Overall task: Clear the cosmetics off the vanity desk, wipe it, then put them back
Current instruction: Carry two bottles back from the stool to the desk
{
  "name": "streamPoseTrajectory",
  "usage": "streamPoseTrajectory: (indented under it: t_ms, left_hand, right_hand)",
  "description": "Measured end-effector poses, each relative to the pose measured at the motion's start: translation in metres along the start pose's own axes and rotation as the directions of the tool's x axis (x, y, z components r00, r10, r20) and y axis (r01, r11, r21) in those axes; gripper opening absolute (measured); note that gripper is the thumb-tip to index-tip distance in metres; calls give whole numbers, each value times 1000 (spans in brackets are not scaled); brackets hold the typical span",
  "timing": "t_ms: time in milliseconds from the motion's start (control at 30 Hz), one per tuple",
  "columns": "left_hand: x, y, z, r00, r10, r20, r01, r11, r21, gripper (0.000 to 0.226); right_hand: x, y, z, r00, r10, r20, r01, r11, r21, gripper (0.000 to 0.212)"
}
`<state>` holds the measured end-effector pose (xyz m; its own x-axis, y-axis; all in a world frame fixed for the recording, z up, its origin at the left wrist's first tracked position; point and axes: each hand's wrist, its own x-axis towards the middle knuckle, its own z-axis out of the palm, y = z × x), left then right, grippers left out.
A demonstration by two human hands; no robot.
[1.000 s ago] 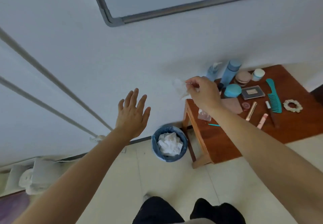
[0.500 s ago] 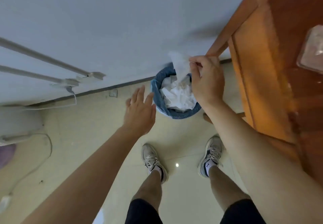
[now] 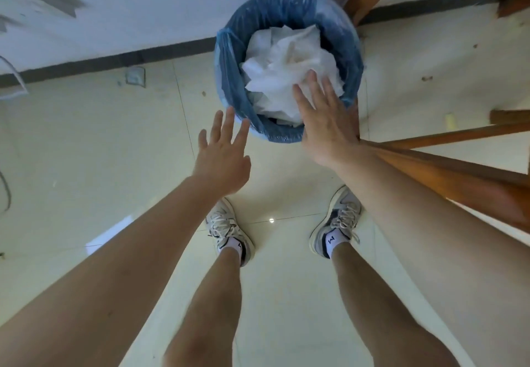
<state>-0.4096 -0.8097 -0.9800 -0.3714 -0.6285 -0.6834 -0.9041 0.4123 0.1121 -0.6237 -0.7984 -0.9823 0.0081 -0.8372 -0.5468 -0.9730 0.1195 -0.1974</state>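
Observation:
A waste bin with a blue liner (image 3: 229, 68) stands on the floor by the wall, filled with crumpled white tissues (image 3: 289, 68). My right hand (image 3: 324, 120) reaches over the bin's near rim with straight fingers, its fingertips on the tissues, holding nothing. My left hand (image 3: 223, 154) hovers open just left of the bin, fingers spread, touching nothing. The wooden legs and rail of the vanity desk (image 3: 447, 166) run in from the right. The desk top and the cosmetics are out of view.
Pale floor tiles (image 3: 86, 166) spread around the bin. A white wall with a dark skirting strip (image 3: 114, 60) runs behind it. My two feet in grey trainers (image 3: 229, 232) stand just short of the bin. A cable (image 3: 11, 80) lies at the far left.
My head has tipped down to the bin. The right hand has let go of the tissue it pinched, and its fingers are now straight on the pile. The left hand has stayed open.

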Motion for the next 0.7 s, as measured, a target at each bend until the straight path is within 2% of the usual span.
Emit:
streamPoseTrajectory:
  t_ms: [67, 133, 233, 367, 533, 700]
  left_hand:
    - [-16, -3, -17, 991, -9, -134, 13, 1000, 24, 66]
    - [-33, -7, -47, 963, -12, -268, 19, 1000, 23, 64]
    - [-63, -10, -108, 910, -14, -414, 16, 1000, 0, 64]
    - [-118, -16, -205, 851, 6, -525, 0, 1000, 11, 65]
    - [-201, -13, -348, 715, 123, -688, -79, 992, 96, 64]
    - [-279, 3, -470, 517, 236, -823, -165, 971, 174, 62]
  right_hand:
    - [-15, -9, -18, 988, 31, -152, -33, 999, -7, 81]
    - [-27, -18, -46, 970, 29, -243, -33, 999, -13, 69]
    - [-50, -31, -103, 958, 12, -286, -16, 1000, -11, 60]
    - [-97, -55, -195, 932, -38, -360, 45, 999, 10, 54]
    - [-174, -87, -327, 851, -59, -521, 40, 998, -48, 48]
    - [-252, -95, -431, 713, -10, -701, -24, 999, -39, 48]
